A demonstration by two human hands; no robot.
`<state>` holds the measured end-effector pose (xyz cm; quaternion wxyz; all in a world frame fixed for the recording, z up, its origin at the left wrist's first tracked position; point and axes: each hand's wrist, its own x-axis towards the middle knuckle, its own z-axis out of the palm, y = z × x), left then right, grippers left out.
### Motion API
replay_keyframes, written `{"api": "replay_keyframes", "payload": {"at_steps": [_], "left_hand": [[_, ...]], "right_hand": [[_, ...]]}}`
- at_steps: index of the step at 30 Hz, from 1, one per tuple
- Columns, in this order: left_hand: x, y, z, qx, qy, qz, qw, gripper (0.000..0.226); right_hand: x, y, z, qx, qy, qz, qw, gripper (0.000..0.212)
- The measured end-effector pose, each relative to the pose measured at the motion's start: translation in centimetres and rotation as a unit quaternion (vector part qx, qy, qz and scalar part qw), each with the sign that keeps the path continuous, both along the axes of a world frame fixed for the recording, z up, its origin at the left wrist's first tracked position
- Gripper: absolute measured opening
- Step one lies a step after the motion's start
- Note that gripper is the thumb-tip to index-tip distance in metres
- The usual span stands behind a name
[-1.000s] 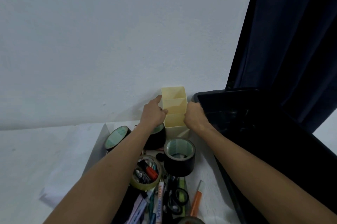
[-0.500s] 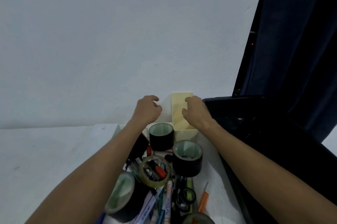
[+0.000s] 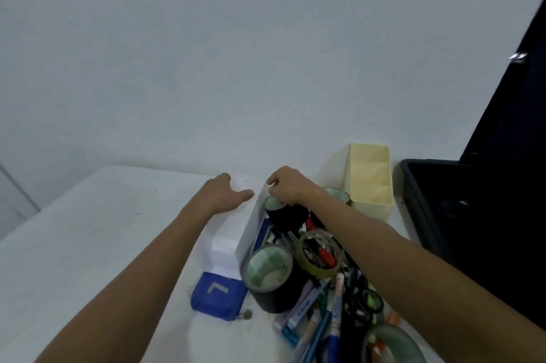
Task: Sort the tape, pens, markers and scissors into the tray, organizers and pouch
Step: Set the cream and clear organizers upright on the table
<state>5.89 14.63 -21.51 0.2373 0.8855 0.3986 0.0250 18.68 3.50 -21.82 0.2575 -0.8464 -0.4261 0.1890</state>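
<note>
A white tray [image 3: 250, 232] holds several tape rolls, pens, markers and scissors [image 3: 365, 302]. A big black tape roll [image 3: 270, 275] lies at its near left and a clear tape roll [image 3: 320, 253] sits in the middle. My right hand [image 3: 291, 189] curls its fingers over the tray's far corner, right above another black tape roll [image 3: 280, 213]. My left hand [image 3: 223, 193] hovers with spread fingers just left of the tray's far end, not touching it. The pale yellow organizer [image 3: 370, 181] stands by the wall, free of both hands. A blue pouch [image 3: 219, 295] lies left of the tray.
A large black bin [image 3: 461, 215] stands at the right beside the organizer, with a dark curtain [image 3: 514, 114] behind it. The white wall runs along the table's far edge. A grey tape roll [image 3: 394, 343] lies at the bottom right. White tabletop [image 3: 103, 229] stretches to the left.
Both hands have let go of the yellow organizer, which now stands by the wall. They moved left to the white tray's far end, and my view has swung left.
</note>
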Motion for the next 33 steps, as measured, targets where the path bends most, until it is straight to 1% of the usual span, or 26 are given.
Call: {"api": "replay_keyframes", "payload": {"at_steps": [3,5,6,8,11,12,14,16,17,19,20,22,23,24,25,26,27,29,30,31,32,33], "left_hand": [[-0.9,-0.8,-2.1,-0.03,-0.002,-0.012,0.999,0.107],[-1.0,-1.3,-2.8,-0.045,-0.013,-0.012,0.999,0.113],[-1.0,-1.4,-3.0,-0.041,-0.021,-0.006,0.999,0.111],[-1.0,-1.4,-2.7,-0.028,-0.038,0.015,0.999,0.1],[-1.0,-0.7,-0.8,0.008,-0.074,0.048,0.996,0.084],[-1.0,-0.4,0.2,0.022,-0.103,0.06,0.993,0.081],[-1.1,0.2,2.6,0.031,-0.192,0.081,0.978,0.081],[-0.9,0.5,4.9,-0.006,-0.299,0.09,0.95,0.083],[-0.7,0.6,6.0,-0.055,-0.354,0.079,0.93,0.078],[-0.2,0.6,7.8,-0.206,-0.433,0.009,0.877,0.06],[0.2,0.5,8.4,-0.285,-0.447,-0.037,0.847,0.054],[0.8,0.3,8.8,-0.42,-0.451,-0.083,0.783,0.047],[1.1,0.2,8.6,-0.471,-0.449,-0.088,0.754,0.044],[1.5,0.1,8.5,-0.505,-0.446,-0.09,0.733,0.044],[1.9,0.0,8.2,-0.527,-0.439,-0.091,0.722,0.047],[2.5,-0.1,8.1,-0.532,-0.432,-0.087,0.723,0.05],[3.0,-0.2,8.0,-0.53,-0.425,-0.081,0.729,0.049],[3.9,-0.7,8.3,-0.489,-0.418,-0.071,0.762,0.034],[4.4,-1.0,8.4,-0.443,-0.414,-0.069,0.792,0.025],[4.9,-1.2,8.5,-0.383,-0.408,-0.063,0.826,0.02],[5.3,-1.3,8.6,-0.323,-0.402,-0.052,0.855,0.022],[5.5,-1.4,8.7,-0.273,-0.397,-0.027,0.876,0.029]], "right_hand": [[-0.6,1.0,-0.8,-0.024,0.026,-0.008,0.999,0.04],[-0.7,1.2,-1.2,-0.012,0.05,-0.005,0.999,0.037],[-0.7,1.2,-1.2,-0.005,0.058,-0.004,0.998,0.039],[-0.6,1.1,-1.0,0.008,0.073,-0.006,0.997,0.043],[0.1,0.8,-0.3,0.051,0.1,-0.023,0.993,0.042],[0.4,0.6,0.1,0.069,0.112,-0.032,0.991,0.041],[0.9,0.1,1.0,0.114,0.151,-0.044,0.981,0.037],[1.5,-0.4,2.2,0.172,0.221,-0.051,0.959,0.032],[2.0,-0.6,2.7,0.199,0.259,-0.055,0.944,0.032],[3.1,-0.9,3.9,0.239,0.323,-0.055,0.914,0.036],[3.7,-1.1,4.6,0.252,0.348,-0.046,0.902,0.038],[4.6,-1.7,5.9,0.267,0.385,-0.016,0.883,0.033],[4.8,-2.1,6.5,0.275,0.402,0.0,0.873,0.026],[5.0,-2.5,7.1,0.286,0.416,0.014,0.863,0.02],[5.1,-2.9,7.5,0.298,0.425,0.025,0.855,0.018],[5.1,-3.4,8.0,0.305,0.417,0.028,0.856,0.018],[5.2,-3.8,8.2,0.308,0.393,0.019,0.866,0.019],[5.5,-4.4,8.4,0.304,0.316,-0.016,0.899,0.021],[5.6,-4.6,8.3,0.302,0.274,-0.036,0.912,0.022],[5.8,-4.7,8.0,0.302,0.232,-0.058,0.923,0.024],[5.9,-4.7,7.7,0.305,0.192,-0.083,0.929,0.026],[6.0,-4.5,7.4,0.311,0.152,-0.11,0.932,0.028]]}}
